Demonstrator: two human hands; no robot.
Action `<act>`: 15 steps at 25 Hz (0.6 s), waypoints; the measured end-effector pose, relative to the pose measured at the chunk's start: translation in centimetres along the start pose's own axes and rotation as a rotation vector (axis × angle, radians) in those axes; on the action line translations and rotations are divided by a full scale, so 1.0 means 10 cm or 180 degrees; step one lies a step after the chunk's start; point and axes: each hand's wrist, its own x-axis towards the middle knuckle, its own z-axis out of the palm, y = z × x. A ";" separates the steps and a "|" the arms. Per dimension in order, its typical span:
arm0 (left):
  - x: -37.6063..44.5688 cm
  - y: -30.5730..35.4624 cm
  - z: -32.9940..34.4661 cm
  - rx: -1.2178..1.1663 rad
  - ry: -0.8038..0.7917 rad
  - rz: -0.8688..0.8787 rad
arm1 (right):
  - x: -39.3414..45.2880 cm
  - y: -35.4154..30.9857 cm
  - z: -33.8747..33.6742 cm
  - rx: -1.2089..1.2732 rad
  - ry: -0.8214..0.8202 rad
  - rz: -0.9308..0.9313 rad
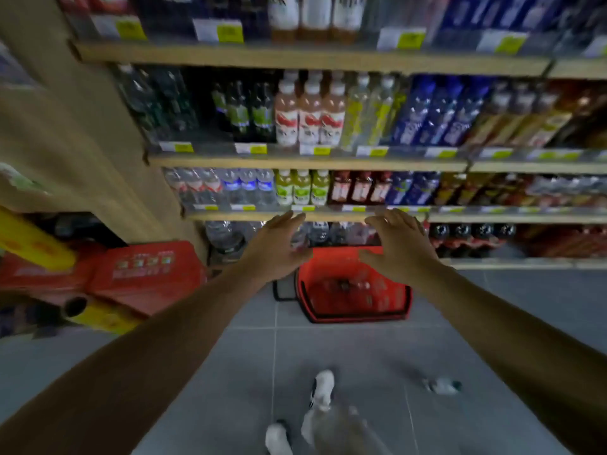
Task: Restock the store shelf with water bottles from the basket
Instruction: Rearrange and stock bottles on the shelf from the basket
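Bare forearms without sleeves, two bare hands (341, 247), light grey trousers (341, 431), white shoes (323, 389)

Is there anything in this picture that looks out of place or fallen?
Yes. One bottle lies on its side on the floor tiles, right of the person's shoes, apart from the red basket and off the shelf.
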 end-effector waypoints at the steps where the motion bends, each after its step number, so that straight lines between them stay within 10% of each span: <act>1: -0.01 0.04 0.20 -0.0022 -0.0125 0.0016 | -0.10 0.18 0.13 0.0047 -0.0064 0.0131; 15: 1.19 0.11 2.49 0.0076 -0.1086 -0.0974 | 0.40 2.37 1.82 0.1094 -0.1211 0.1102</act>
